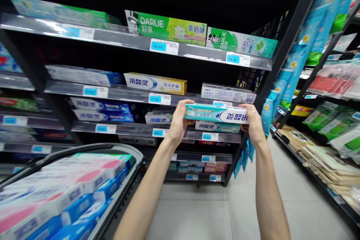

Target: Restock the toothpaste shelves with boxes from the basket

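Before the shelf's (185,96) right end, both hands, left (180,122) and right (251,120), grip a teal box (216,113) by its ends; the basket (137,155) of boxes sits left.

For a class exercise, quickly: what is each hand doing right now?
Left hand: closed on one end of a teal toothpaste box.
Right hand: closed on its other end.

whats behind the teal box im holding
Just below the teal box in your left hand and right hand, a similar box shows on the shelf behind; a price tag peeks out above. What lies directly behind is covered and cannot be seen.
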The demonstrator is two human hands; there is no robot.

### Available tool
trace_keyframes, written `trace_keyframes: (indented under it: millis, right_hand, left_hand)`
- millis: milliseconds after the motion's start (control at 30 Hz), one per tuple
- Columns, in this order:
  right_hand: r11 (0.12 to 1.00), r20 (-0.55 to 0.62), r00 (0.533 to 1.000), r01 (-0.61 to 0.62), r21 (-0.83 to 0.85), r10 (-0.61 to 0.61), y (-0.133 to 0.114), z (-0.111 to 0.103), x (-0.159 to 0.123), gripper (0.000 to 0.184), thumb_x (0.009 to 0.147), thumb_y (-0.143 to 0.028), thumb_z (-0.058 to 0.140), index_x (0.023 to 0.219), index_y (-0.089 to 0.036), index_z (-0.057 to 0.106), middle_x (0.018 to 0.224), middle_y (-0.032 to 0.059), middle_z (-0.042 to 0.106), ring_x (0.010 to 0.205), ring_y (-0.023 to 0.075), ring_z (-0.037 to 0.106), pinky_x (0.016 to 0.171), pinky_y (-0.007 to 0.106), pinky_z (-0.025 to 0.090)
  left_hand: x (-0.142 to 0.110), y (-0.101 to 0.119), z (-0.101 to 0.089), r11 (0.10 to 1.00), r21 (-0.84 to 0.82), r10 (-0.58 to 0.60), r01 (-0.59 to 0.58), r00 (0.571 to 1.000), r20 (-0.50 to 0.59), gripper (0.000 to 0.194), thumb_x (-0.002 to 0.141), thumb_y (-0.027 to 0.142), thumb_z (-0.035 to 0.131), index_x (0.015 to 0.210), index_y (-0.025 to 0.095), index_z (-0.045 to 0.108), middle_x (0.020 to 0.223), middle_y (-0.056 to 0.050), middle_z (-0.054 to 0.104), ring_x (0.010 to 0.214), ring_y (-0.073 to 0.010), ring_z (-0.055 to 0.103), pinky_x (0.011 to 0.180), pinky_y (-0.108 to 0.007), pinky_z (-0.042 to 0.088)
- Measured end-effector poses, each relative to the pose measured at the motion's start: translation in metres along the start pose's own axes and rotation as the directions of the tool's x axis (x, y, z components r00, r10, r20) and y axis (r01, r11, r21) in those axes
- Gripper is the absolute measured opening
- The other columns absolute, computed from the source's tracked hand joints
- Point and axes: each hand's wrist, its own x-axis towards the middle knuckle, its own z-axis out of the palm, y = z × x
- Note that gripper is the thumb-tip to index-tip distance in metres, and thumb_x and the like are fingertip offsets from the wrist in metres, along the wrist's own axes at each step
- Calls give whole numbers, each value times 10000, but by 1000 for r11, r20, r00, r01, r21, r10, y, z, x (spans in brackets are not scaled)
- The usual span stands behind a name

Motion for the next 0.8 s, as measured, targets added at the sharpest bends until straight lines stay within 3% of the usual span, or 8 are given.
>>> trace_keyframes:
  millis: [100,200,367,500,567,633,700,800]
  right_hand:
    - [980,-133,991,44,193,-18,-1,5,2,454,863,-555,691,1201,-269,593,930,-4,573,662,128,564,423,180,373]
    - [940,-267,962,140,311,-55,-1,9,5,521,801,-421,737,1261,-278,537,1093,18,591,752,136,606,484,192,444]
    - [958,-245,941,265,109,-233,-6,15,1,556,844,-434,733,1339,-260,553,1388,97,595,1028,218,677,748,316,603]
    - [925,-299,880,380,-26,-370,-11,26,-4,639,879,-462,738,1432,-273,482,1511,124,539,1325,277,594,986,420,583]
    - [918,-387,856,393,57,-343,-10,30,-3,719,854,-465,778,1447,-275,417,1498,135,539,1327,267,603,1034,441,564]
    - [916,-458,852,365,168,-255,-7,33,0,732,829,-487,804,1402,-267,405,1431,132,568,1244,247,655,1033,439,568]
    - [916,-487,850,339,212,-202,-6,35,2,695,806,-506,824,1322,-262,428,1340,109,600,1171,231,686,1008,421,581]
    - [913,-475,846,365,181,-244,-9,46,-1,589,805,-481,833,1216,-262,471,1271,83,616,1100,215,707,946,377,603]
  left_hand:
    - [-2,7,2,996,-67,-55,57,998,26,435,944,515,646,1291,254,677,1210,-73,698,964,-214,670,648,-255,518]
    - [-3,8,1,991,-82,-102,107,993,62,540,844,350,720,1368,226,679,1368,-87,670,1099,-236,654,746,-244,537]
    - [-3,6,2,988,-64,-141,143,989,39,830,776,243,726,1568,315,488,1507,-71,589,1158,-237,651,790,-241,552]
    - [-6,14,3,1000,2,-29,29,999,25,720,840,350,780,1515,304,535,1523,-87,570,1191,-264,652,823,-269,571]
    - [-9,21,2,995,97,24,-32,996,86,574,857,397,794,1394,259,648,1471,-99,610,1194,-283,651,857,-294,574]
    - [-13,26,4,974,225,-20,-32,974,224,514,843,407,825,1315,238,709,1418,-105,651,1193,-298,655,900,-322,571]
    - [-17,24,8,946,325,-124,8,933,339,607,799,399,873,1358,242,692,1385,-115,673,1152,-302,676,918,-360,573]
    - [-22,13,24,924,375,-234,76,888,396,815,708,367,940,1442,217,620,1298,-141,710,1013,-288,717,865,-398,592]
